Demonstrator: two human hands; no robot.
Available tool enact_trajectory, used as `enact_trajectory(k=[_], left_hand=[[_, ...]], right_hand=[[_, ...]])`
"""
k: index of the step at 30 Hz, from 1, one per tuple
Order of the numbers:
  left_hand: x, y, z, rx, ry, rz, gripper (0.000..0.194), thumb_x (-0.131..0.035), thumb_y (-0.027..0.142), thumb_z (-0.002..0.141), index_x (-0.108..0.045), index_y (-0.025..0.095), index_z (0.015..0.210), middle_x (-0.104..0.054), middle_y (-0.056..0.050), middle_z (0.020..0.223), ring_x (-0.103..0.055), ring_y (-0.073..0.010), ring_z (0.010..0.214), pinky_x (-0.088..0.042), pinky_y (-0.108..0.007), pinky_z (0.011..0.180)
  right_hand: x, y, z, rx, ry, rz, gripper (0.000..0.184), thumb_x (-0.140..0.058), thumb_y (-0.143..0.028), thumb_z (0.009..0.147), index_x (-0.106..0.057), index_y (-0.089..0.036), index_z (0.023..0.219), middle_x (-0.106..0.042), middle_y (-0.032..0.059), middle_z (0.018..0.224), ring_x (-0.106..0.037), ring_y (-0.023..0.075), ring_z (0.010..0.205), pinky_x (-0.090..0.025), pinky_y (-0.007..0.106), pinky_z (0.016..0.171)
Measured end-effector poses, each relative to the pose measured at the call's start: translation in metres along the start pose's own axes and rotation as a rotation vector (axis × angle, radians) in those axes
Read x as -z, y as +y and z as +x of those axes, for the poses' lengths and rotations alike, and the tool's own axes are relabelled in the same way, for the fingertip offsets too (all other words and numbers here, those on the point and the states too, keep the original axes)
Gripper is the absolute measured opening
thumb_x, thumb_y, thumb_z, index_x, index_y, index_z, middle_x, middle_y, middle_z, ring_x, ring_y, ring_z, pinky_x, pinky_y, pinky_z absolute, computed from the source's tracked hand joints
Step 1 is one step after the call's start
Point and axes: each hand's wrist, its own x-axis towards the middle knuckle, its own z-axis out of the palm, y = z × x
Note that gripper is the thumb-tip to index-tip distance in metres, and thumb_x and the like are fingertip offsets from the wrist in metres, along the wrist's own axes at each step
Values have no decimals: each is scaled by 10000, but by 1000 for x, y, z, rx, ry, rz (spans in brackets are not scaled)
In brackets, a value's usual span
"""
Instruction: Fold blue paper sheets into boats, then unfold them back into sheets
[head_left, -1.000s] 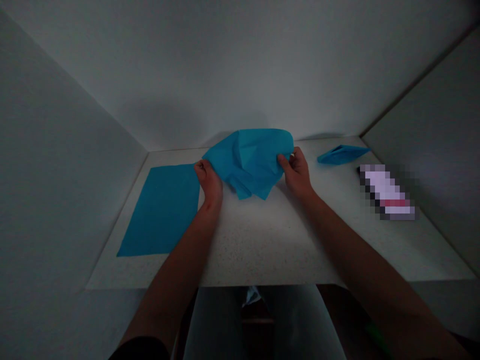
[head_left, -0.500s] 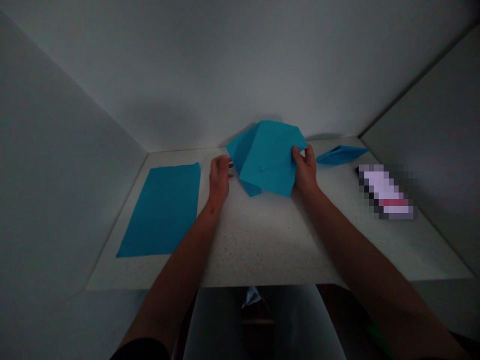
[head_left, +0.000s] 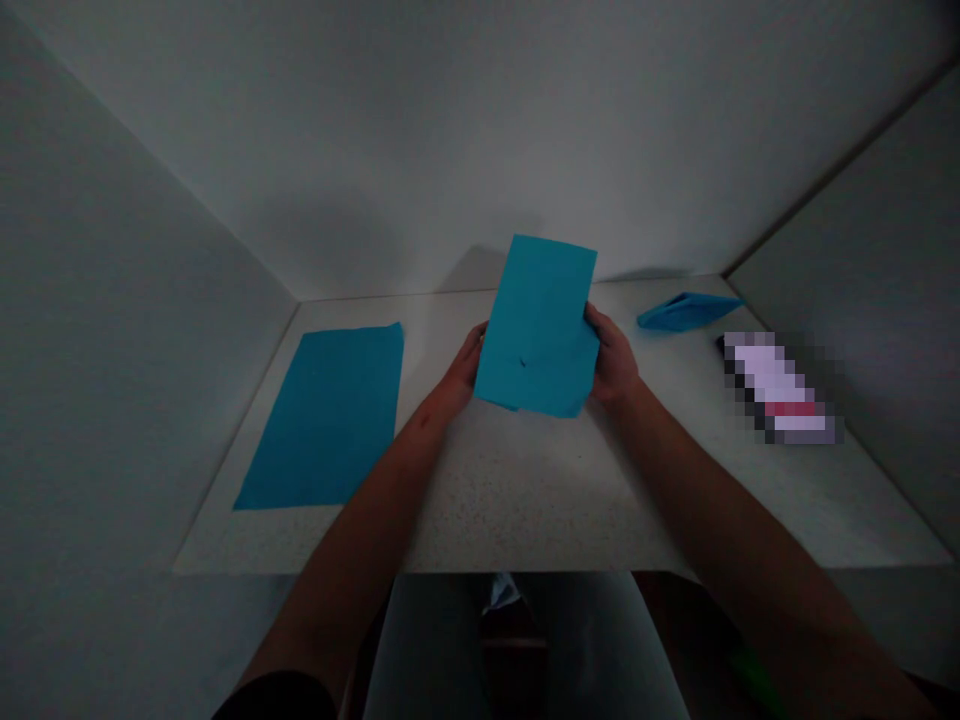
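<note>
A sheet of blue paper (head_left: pixel 538 325) is raised above the middle of the table, folded so that a second layer peeks out along its lower edge. A small dark mark shows on its front. My left hand (head_left: pixel 466 368) is closed on the paper's left edge, its fingertips partly hidden behind the sheet. At the right edge my right hand (head_left: pixel 615 358) grips the same paper, with the thumb near the edge and the other fingers mostly out of sight behind it.
Flat on the table (head_left: pixel 510 500) at the left lies another blue sheet (head_left: pixel 322 415). A folded blue paper boat (head_left: pixel 686 312) rests at the back right, with a pixelated phone (head_left: pixel 780 388) in front of it. Walls enclose the table at the back and both sides.
My left hand has come rightward and taken hold of the paper's left edge. The paper, spread and bent before, now looks narrower and flatter, facing me.
</note>
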Motion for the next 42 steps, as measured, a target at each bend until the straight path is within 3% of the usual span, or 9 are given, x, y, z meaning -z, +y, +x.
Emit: enact_trajectory(k=[4, 9, 14, 19, 24, 30, 33, 37, 42], left_hand=[[-5, 8, -2, 93, -55, -111, 610, -753, 675, 903, -736, 194, 1278, -798, -145, 1190, -752, -344, 1161, -615, -470, 978], [-10, 8, -2, 104, -91, -100, 372, -838, 489, 873, -716, 197, 1068, -764, -94, 1073, -739, -252, 1035, -592, -368, 901], [-1, 5, 9, 92, 267, -96, 152, -632, 365, 1028, -577, 231, 983, -603, 7, 860, -635, -151, 792, -524, -262, 735], [23, 12, 12, -132, 647, 190, 173, -610, 396, 1065, -551, 240, 1017, -652, -25, 933, -641, -176, 897, -522, -282, 816], [33, 20, 7, -215, 680, 314, 190, -597, 436, 1077, -570, 250, 1055, -707, -37, 928, -677, -181, 859, -510, -282, 772], [54, 43, -3, -170, 734, 382, 202, -645, 434, 1035, -589, 241, 1008, -661, -10, 802, -635, -170, 745, -472, -264, 657], [89, 57, -29, -63, 892, 370, 176, -641, 404, 1022, -577, 240, 1017, -578, 21, 741, -591, -160, 691, -444, -259, 621], [138, 63, -98, 105, 1152, 263, 270, -626, 270, 979, -460, 252, 1191, -599, 30, 848, -587, -139, 742, -492, -265, 700], [149, 46, -190, 32, 1187, 383, 549, -702, 214, 863, -355, 289, 1282, -635, -37, 1209, -622, -137, 866, -547, -312, 807]], right_hand=[[6, -2, -1, 23, 49, -66, 636, -629, -768, 919, -739, -289, 1323, -832, 73, 1111, -692, 435, 1317, -599, 650, 1081], [9, 0, -1, 68, 103, -136, 657, -574, -809, 935, -742, -285, 1294, -825, 92, 1049, -730, 420, 1236, -640, 617, 996], [21, -2, 9, 102, 146, -220, 667, -608, -822, 914, -722, -282, 1288, -813, 99, 1067, -758, 378, 1145, -650, 575, 939], [53, 3, 26, 207, 321, -312, 612, -758, -804, 830, -667, -309, 1178, -779, 49, 960, -755, 296, 936, -644, 440, 767], [78, 13, 35, 305, 438, -445, 600, -814, -797, 785, -593, -295, 1026, -678, -11, 768, -647, 199, 684, -513, 300, 571], [71, 11, 32, 377, 443, -566, 509, -812, -704, 833, -600, -272, 1001, -637, -31, 728, -525, 134, 564, -401, 252, 500], [63, 8, 30, 358, 437, -568, 405, -766, -623, 891, -601, -271, 1003, -607, -39, 704, -455, 117, 487, -351, 255, 448], [59, 7, 29, 332, 411, -567, 355, -747, -580, 902, -591, -274, 993, -600, -39, 703, -423, 106, 445, -328, 268, 424], [54, 6, 27, 312, 368, -616, 330, -750, -556, 890, -610, -266, 962, -624, -18, 706, -434, 107, 457, -345, 268, 425]])
